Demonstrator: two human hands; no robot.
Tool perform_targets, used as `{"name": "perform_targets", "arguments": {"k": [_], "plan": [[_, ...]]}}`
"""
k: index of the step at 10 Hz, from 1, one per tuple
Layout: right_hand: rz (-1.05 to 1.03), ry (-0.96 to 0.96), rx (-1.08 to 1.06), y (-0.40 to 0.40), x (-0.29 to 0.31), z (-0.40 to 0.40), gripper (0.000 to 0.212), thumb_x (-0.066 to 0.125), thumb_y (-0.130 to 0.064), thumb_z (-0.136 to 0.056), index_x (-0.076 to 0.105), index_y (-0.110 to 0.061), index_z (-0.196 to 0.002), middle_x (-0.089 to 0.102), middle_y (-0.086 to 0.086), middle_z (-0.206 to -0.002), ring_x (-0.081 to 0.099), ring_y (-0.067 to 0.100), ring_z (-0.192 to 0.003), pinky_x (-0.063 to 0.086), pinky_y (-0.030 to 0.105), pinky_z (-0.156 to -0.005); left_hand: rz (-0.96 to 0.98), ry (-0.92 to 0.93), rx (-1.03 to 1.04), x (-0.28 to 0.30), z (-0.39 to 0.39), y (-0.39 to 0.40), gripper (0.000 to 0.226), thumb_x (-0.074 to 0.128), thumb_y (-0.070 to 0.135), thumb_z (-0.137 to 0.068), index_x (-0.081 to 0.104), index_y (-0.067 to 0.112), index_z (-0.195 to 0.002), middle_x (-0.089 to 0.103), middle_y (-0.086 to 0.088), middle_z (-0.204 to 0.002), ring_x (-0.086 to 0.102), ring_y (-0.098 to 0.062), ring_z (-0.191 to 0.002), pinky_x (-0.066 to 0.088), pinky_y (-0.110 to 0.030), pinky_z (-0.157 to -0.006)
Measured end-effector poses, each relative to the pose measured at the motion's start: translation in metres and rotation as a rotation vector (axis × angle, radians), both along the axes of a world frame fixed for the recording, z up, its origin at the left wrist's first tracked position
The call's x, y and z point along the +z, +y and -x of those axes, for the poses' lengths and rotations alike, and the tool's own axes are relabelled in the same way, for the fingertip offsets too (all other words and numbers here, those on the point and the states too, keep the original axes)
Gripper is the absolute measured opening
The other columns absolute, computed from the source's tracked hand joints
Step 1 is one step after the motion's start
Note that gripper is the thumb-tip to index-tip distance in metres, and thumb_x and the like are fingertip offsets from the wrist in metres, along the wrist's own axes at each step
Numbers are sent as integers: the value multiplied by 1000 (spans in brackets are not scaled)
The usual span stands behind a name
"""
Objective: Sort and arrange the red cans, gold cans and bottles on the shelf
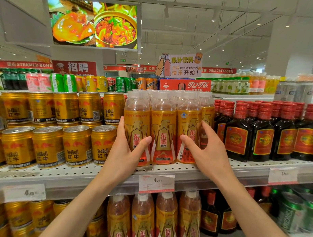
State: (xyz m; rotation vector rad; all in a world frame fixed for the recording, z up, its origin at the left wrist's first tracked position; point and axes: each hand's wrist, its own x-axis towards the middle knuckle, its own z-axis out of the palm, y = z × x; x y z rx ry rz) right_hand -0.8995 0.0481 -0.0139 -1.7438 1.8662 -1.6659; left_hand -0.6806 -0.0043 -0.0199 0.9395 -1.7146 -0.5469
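Observation:
Three orange-labelled drink bottles (163, 128) with clear caps stand in a front row on the white shelf (69, 172), with more rows behind them. My left hand (125, 151) wraps the leftmost bottle (137, 126), thumb across its label. My right hand (204, 148) grips the rightmost bottle (188, 124) from its right side. Gold cans (48, 145) stand stacked in two layers to the left. Dark bottles with red caps (262, 132) fill the shelf to the right.
A lower shelf holds more orange-labelled bottles (166, 217), gold cans (19, 220) and dark bottles (210, 217). The top shelf carries mixed cans (90, 83) and a red carton (184, 85). Price tags (156, 183) hang on the shelf edge.

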Motion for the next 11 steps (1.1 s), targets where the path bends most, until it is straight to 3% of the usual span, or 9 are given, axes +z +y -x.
{"name": "perform_targets", "arguments": {"k": [1,2,3,4,5,6,7,9,11], "plan": [[31,0,-14,-3,-3,-8,89,62,-63,-88,23,-29,-160,38,-7,-160,34,13,-147,34,43,-120,13,8,20,-1,1,-1,94,65,54,-89,1,42,-157,46,22,-148,50,6,-128,43,-21,-102],[22,-8,-8,-4,-2,-7,89,64,-62,-87,25,-28,-160,36,-7,-162,30,14,-150,32,46,-121,-3,4,17,0,1,-1,89,65,49,-90,6,40,-156,47,39,-127,49,28,-107,43,1,-77],[10,-2,12,-2,0,-1,89,67,-58,-87,27,-26,-159,35,-7,-162,28,13,-151,29,42,-123,-15,0,19,0,1,0,87,64,49,-91,7,40,-157,41,48,-116,43,38,-97,39,6,-69],[30,-3,24,-3,-4,-1,88,65,-59,-88,25,-26,-160,35,-7,-162,29,12,-151,30,42,-122,-11,2,14,-2,2,-2,88,63,49,-91,4,41,-156,45,41,-125,47,30,-105,42,2,-77],[39,19,13,-5,-10,-7,90,55,-67,-89,17,-29,-161,35,-6,-161,32,13,-149,35,45,-120,-4,8,4,-3,3,-3,94,63,54,-90,-3,43,-156,43,22,-149,48,4,-130,45,-29,-107],[54,66,-38,-9,-17,-13,90,44,-75,-90,7,-33,-161,31,-4,-162,30,17,-151,38,52,-116,3,14,3,-5,3,-5,98,64,58,-88,-6,44,-155,39,15,-155,46,-6,-137,43,-45,-112],[50,93,-84,-9,-21,-16,87,41,-71,-94,6,-31,-162,23,-5,-167,23,16,-154,34,51,-119,40,10,52,-7,5,-4,101,61,62,-87,-11,43,-155,30,12,-161,39,-9,-143,41,-47,-114],[47,146,-98,1,-23,-20,88,44,-65,-95,2,-30,-162,14,-5,-170,12,13,-156,18,37,-122,253,-76,178,-11,8,10,99,63,46,-92,-9,30,-158,8,7,-167,14,-8,-152,25,-28,-117],[171,259,-93,22,-32,-24,81,50,-57,-97,11,-28,-162,19,-7,-168,16,8,-154,25,39,-123,494,-282,218,-22,-10,30,83,63,40,-94,15,26,-160,-2,3,-169,9,-14,-155,20,-32,-119]]}}
